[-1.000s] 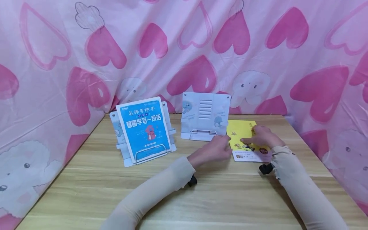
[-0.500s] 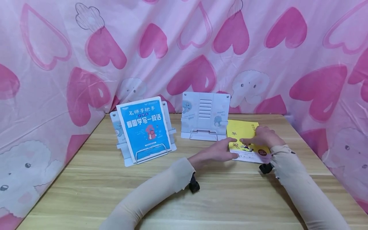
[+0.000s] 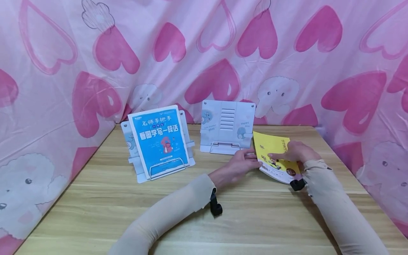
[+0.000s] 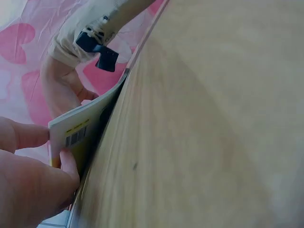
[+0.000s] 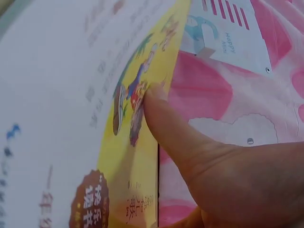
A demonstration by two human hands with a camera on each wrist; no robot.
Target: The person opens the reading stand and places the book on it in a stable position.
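A yellow-and-white paperback book (image 3: 272,143) lies slightly bowed at the right of the table, its left side raised. My left hand (image 3: 234,168) pinches the book's left edge. In the left wrist view, thumb and fingers close on a corner near the barcode (image 4: 76,137) on the back cover. My right hand (image 3: 299,152) holds the opposite edge. Its thumb (image 5: 166,118) presses on the printed cover in the right wrist view, while its other fingers are mostly hidden behind the book.
Just left of the yellow book stands a pale blue book stand (image 3: 227,124) with a wire ledge. Farther left, another stand (image 3: 141,173) carries a blue-covered book (image 3: 159,141). Behind the wooden table (image 3: 191,219) hangs a pink heart-patterned curtain (image 3: 197,21).
My left hand first touched the book's left edge, opened beside it, then took hold of it. The book's left side has risen and the cover now bows. My right hand stays at the right edge.
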